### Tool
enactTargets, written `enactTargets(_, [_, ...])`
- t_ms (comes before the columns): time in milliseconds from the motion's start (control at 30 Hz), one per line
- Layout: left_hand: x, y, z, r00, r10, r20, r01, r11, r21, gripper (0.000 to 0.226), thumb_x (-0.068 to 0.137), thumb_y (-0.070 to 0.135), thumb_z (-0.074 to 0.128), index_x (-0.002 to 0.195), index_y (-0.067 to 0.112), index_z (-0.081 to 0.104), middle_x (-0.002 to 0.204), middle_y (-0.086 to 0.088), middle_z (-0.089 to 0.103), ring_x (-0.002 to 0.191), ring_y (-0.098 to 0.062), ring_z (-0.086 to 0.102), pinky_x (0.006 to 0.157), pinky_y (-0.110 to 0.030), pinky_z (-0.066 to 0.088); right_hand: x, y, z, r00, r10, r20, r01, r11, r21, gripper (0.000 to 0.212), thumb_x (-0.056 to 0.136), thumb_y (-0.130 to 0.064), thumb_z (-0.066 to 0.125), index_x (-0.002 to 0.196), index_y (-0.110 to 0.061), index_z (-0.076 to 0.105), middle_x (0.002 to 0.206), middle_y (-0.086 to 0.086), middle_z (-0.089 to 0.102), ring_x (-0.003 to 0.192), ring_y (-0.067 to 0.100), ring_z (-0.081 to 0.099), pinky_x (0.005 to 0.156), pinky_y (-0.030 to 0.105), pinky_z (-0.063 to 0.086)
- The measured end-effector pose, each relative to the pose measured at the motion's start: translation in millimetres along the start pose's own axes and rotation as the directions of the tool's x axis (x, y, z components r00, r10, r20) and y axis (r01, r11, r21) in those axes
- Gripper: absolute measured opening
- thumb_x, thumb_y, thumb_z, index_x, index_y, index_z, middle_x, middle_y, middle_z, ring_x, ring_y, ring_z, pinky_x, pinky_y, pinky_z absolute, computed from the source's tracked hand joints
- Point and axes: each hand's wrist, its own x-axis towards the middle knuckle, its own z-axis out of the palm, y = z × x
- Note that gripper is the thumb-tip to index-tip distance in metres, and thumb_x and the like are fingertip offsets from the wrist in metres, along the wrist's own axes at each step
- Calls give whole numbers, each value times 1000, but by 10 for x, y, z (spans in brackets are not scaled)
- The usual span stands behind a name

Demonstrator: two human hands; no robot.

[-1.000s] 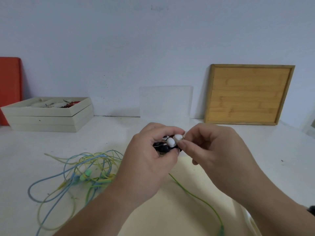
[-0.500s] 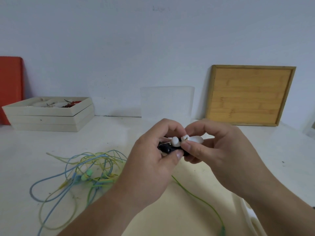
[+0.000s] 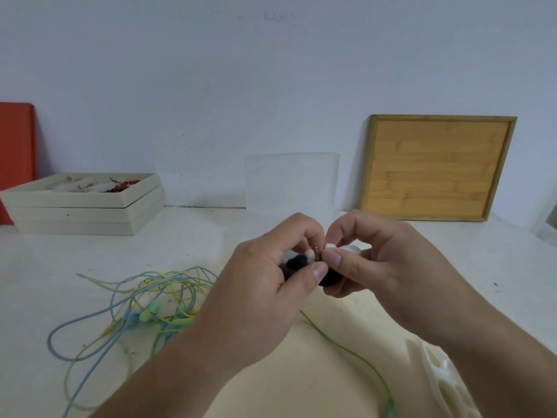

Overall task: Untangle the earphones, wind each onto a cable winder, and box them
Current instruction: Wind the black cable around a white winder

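Observation:
My left hand and my right hand meet above the middle of the table, both pinching a small bundle: a black piece with white earbuds and a gold plug tip on it. A white winder part shows under my right fingers. A tangle of blue, yellow and green earphone cables lies on the table at the left. One green cable runs from under my hands toward the lower right edge.
A clear plastic box stands at the back against the wall, a bamboo tray leans to its right. Stacked white trays sit at back left beside a red board. White winders lie at lower right.
Both hands have stayed together and shifted slightly right and up. The white earbuds have turned between the fingertips and the gold plug tip now shows between them.

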Motion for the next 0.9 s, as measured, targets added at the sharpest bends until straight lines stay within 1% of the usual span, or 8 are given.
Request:
enactTargets(100, [15, 41, -16, 991, -127, -38, 121, 984, -132, 6, 88, 21, 64, 90, 21, 58, 84, -11, 66, 70, -49, 57, 63, -63, 51, 6, 0, -8, 1000, 10, -4, -10, 1000, -11, 5, 90, -13, 68, 85, -11, 67, 76, 5, 72, 67, 25, 72, 71, 42, 62])
enactTargets(167, [29, 70, -15, 967, -246, -70, 228, 953, -198, 15, 87, 13, 71, 79, 19, 60, 85, -10, 71, 76, -50, 63, 67, -60, 55, -1, 4, 2, 1000, 14, -5, -14, 997, -76, 5, 91, -11, 68, 86, -12, 68, 76, 3, 74, 66, 21, 72, 70, 35, 61])
enactTargets(267, [26, 60, -5, 911, -408, -57, 383, 888, -253, 26, 85, 3, 72, 68, 17, 60, 90, -1, 76, 78, -32, 74, 72, -50, 60, -20, 11, 45, 999, 40, 18, -36, 982, -184, 6, 91, -14, 69, 86, -18, 68, 71, -5, 75, 64, 7, 71, 63, 19, 55])
enactTargets(400, [25, 73, 22, 843, -536, -44, 506, 817, -277, 29, 83, 3, 74, 62, 16, 59, 92, -4, 76, 80, -27, 75, 71, -49, 63, -15, 60, 102, 996, 84, -1, -81, 949, -304, 10, 91, -22, 70, 83, -28, 68, 69, -10, 75, 69, 13, 73, 74, 46, 59])
enactTargets(467, [40, 71, -5, 827, -561, -26, 537, 804, -257, 29, 83, 3, 75, 61, 15, 61, 84, -2, 75, 75, -23, 74, 70, -48, 62, -14, 77, 110, 997, 73, -5, -71, 943, -324, 10, 89, -24, 72, 83, -30, 68, 69, -10, 74, 70, 17, 73, 73, 46, 59])
enactTargets(600, [53, 72, -128, 804, -587, 94, 594, 785, -178, 26, 77, -2, 78, 58, 13, 66, 72, -6, 72, 66, -19, 70, 68, -39, 59, -28, 99, 125, 999, 41, 32, -24, 913, -407, 10, 86, -26, 74, 85, -34, 69, 69, -13, 71, 64, 6, 69, 63, 29, 54])
enactTargets(700, [50, 65, -174, 770, -622, 139, 638, 748, -186, 25, 76, -3, 77, 58, 11, 67, 71, -14, 72, 65, -24, 71, 70, -41, 59, -39, 101, 140, 997, 32, 74, 6, 884, -468, 8, 87, -30, 73, 87, -37, 68, 66, -21, 66, 57, 2, 59, 55, 16, 45])
enactTargets(900, [55, 41, -55, 800, -596, 65, 580, 742, -336, 25, 82, 6, 74, 65, 8, 56, 64, -14, 65, 53, -25, 65, 49, -31, 54, -16, 126, 106, 998, -23, 58, 45, 902, -430, 8, 91, -28, 66, 85, -32, 62, 60, -16, 64, 55, 8, 60, 57, 25, 46])
